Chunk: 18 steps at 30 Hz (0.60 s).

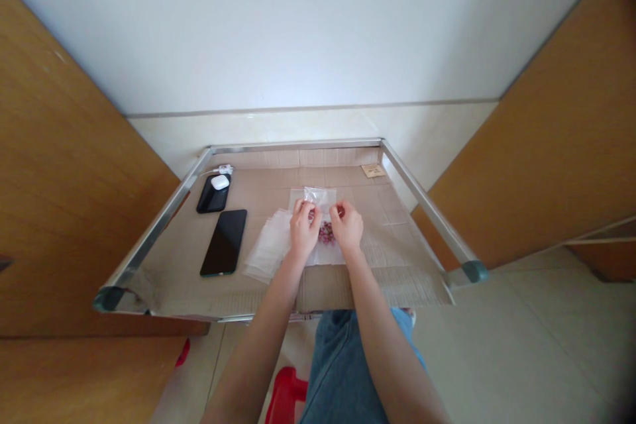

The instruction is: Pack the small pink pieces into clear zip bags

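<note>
Brown cardboard [397, 252] lines the metal-framed table [298, 145], and here, near its middle, are the two bare hands, side by side over clear plastic bags [318, 195]. The left hand [305, 224] has its fingers curled toward the thumb, and the right hand [347, 225] mirrors it, fingers bent in just across from it. There's a touch of dark red by the fingertips of each, but from here I cannot tell whether either one is clenched on something or simply bunched. Between the hands, on the plastic, sits a small heap of dark red, bead-like pieces [326, 232]. Just beside the left hand, a fan of whitish plastic bags [269, 245] spreads over the cardboard. Farther left lies a large dark phone [224, 243], and beyond it a smaller black phone [210, 199] carrying a white case [220, 182], with a white plug [225, 169] just behind. Over in the far right corner, a small tan card [372, 171] lies flat.
</note>
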Motion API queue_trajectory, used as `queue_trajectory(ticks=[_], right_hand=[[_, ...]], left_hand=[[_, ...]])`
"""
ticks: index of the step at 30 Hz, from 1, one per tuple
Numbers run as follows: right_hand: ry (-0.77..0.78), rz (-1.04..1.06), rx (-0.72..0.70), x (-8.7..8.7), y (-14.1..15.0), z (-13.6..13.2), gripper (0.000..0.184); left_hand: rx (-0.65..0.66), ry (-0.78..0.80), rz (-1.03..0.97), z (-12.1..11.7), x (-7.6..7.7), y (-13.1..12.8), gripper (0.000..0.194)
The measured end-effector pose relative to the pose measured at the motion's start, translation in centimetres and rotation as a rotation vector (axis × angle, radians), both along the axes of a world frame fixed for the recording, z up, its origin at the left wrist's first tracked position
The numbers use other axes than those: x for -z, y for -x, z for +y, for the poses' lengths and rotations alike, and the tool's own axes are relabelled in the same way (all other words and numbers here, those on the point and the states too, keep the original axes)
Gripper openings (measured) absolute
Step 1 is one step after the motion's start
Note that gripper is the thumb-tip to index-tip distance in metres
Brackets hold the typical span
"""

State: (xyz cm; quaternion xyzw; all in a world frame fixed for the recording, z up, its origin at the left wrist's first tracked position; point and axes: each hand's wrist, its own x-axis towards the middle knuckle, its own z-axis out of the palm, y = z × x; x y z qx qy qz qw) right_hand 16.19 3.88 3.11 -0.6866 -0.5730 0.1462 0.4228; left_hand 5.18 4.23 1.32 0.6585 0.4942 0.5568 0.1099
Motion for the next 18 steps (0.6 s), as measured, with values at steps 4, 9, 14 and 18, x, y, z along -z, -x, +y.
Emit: queue_trajectory(ticks=[4, 9, 14, 18], right_hand=[[-0.005, 0.087, 0.043, 0.4, -0.2, 0.2, 0.024], [-0.018, 0.228, -0.035, 1.1, -0.3, 0.6, 0.021], [-0.165, 0.196, -0.192, 1.2, -0.2, 0.5, 0.013], [-0.217, 0.059, -0.278, 1.0, 0.0, 0.3, 0.020]], left_hand=[[-0.015, -0.022, -0.014, 0.0, 0.0, 0.0, 0.014], [-0.021, -0.006, -0.033, 0.0, -0.1, 0.1, 0.014], [-0.041, 0.026, -0.031, 0.1, 0.0, 0.2, 0.014], [-0.006, 0.040, -0.062, 0.1, 0.0, 0.1, 0.009]])
